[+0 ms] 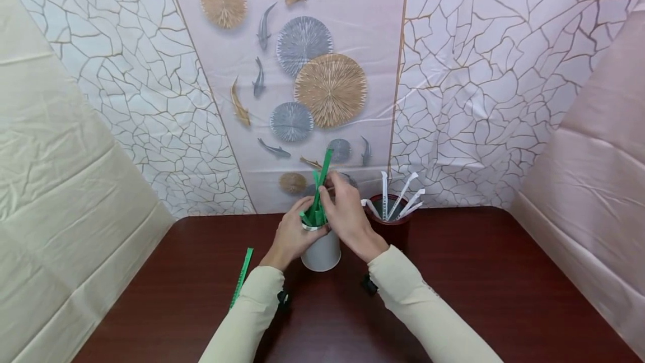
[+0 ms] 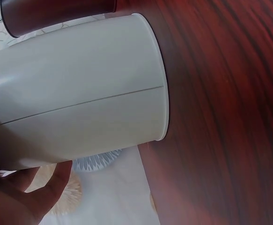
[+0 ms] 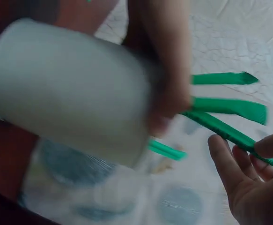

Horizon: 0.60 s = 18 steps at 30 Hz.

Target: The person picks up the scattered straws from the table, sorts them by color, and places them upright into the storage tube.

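A white can [image 1: 322, 255] stands on the table, with several green paper-wrapped straws [image 1: 316, 216] poking out of its top. My left hand [image 1: 294, 235] grips the can around its upper end, thumb across the front near the rim. In the left wrist view, the can's bottom edge [image 2: 163, 84] meets the tabletop. Over the can's mouth, my right hand [image 1: 347, 212] pinches one green straw [image 3: 225, 131] between thumb and fingers, its lower end among the others. Other green straws [image 3: 230, 108] fan out beside it in the right wrist view.
Just right of the can, a dark red cup [image 1: 395, 235] holds several white paper-wrapped straws [image 1: 385, 200]. A single green straw [image 1: 242, 276] lies on the brown table [image 1: 468, 284] at the left, partly behind my left sleeve. A patterned cloth wall [image 1: 443, 94] rises behind the table.
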{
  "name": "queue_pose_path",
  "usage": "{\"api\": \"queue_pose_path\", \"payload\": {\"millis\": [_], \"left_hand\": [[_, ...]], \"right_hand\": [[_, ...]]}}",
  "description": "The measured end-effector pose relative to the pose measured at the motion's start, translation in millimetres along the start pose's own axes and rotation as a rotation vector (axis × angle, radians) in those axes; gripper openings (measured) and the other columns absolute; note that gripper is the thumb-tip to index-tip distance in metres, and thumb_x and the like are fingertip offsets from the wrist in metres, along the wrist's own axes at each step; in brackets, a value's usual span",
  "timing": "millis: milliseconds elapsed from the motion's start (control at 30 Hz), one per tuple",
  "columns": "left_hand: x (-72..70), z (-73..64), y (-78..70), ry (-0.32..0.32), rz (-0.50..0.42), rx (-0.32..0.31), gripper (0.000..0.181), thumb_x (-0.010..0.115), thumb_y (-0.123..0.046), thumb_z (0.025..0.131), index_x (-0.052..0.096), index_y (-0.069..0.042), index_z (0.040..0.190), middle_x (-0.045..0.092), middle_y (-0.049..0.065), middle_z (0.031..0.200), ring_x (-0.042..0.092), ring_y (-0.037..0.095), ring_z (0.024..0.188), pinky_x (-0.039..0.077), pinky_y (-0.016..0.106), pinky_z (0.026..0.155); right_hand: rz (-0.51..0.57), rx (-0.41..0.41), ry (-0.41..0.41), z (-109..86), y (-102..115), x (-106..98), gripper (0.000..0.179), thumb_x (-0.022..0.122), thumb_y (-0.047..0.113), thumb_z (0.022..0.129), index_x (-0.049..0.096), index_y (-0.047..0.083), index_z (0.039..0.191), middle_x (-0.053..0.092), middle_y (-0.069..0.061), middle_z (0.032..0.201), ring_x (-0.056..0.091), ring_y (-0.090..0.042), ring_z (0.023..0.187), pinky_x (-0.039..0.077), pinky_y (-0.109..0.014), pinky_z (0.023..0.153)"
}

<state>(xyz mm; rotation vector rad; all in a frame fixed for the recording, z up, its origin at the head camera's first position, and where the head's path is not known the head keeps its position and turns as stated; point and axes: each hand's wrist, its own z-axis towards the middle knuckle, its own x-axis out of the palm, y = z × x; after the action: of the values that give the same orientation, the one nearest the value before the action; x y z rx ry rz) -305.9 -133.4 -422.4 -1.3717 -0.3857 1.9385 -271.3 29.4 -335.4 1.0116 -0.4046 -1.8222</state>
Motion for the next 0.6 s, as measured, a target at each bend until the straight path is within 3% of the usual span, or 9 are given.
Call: {"api": "queue_pose_path", "payload": {"millis": [200, 367, 500, 600], "left_hand": [[-5.9, -1.2, 3.0, -0.01, 0.011, -0.002, 0.075, 0.081, -0.052, 0.088, 0.058, -0.019, 0.152, 0.051, -0.002, 0.159, 0.057, 0.028, 0.138, 0.052, 0.054, 0.106], [-6.4, -1.8, 4.2, -0.025, 0.012, 0.014, 0.072, 0.081, -0.049, 0.088, 0.061, -0.018, 0.15, 0.053, -0.001, 0.158, 0.058, 0.03, 0.137, 0.052, 0.055, 0.105], [-5.6, -1.8, 4.9, -0.029, 0.023, 0.023, 0.071, 0.08, -0.052, 0.088, 0.061, -0.019, 0.149, 0.053, -0.002, 0.157, 0.058, 0.029, 0.137, 0.052, 0.055, 0.105], [-5.8, -1.7, 6.4, -0.032, 0.029, 0.029, 0.072, 0.08, -0.054, 0.088, 0.062, -0.02, 0.148, 0.053, -0.002, 0.157, 0.057, 0.029, 0.138, 0.052, 0.055, 0.105]], "right_hand": [[-0.046, 0.123, 0.057, -4.9, -20.5, 12.7, 0.017, 0.061, 0.011, 0.107, 0.065, 0.0, 0.12, 0.072, -0.018, 0.114, 0.071, -0.034, 0.109, 0.06, -0.048, 0.088], [-0.096, 0.217, 0.131, -6.0, -39.2, 14.6, 0.026, 0.06, 0.02, 0.109, 0.067, -0.004, 0.119, 0.063, -0.022, 0.124, 0.064, -0.038, 0.114, 0.054, -0.052, 0.094], [-0.059, 0.309, 0.194, -11.9, -51.4, 9.9, 0.042, 0.051, 0.031, 0.113, 0.062, -0.005, 0.13, 0.058, -0.022, 0.133, 0.063, -0.038, 0.119, 0.053, -0.053, 0.096], [-0.035, 0.317, 0.207, -18.0, -55.3, 3.6, 0.047, 0.044, 0.034, 0.115, 0.059, -0.002, 0.141, 0.06, -0.022, 0.137, 0.062, -0.038, 0.126, 0.051, -0.053, 0.102]]}}
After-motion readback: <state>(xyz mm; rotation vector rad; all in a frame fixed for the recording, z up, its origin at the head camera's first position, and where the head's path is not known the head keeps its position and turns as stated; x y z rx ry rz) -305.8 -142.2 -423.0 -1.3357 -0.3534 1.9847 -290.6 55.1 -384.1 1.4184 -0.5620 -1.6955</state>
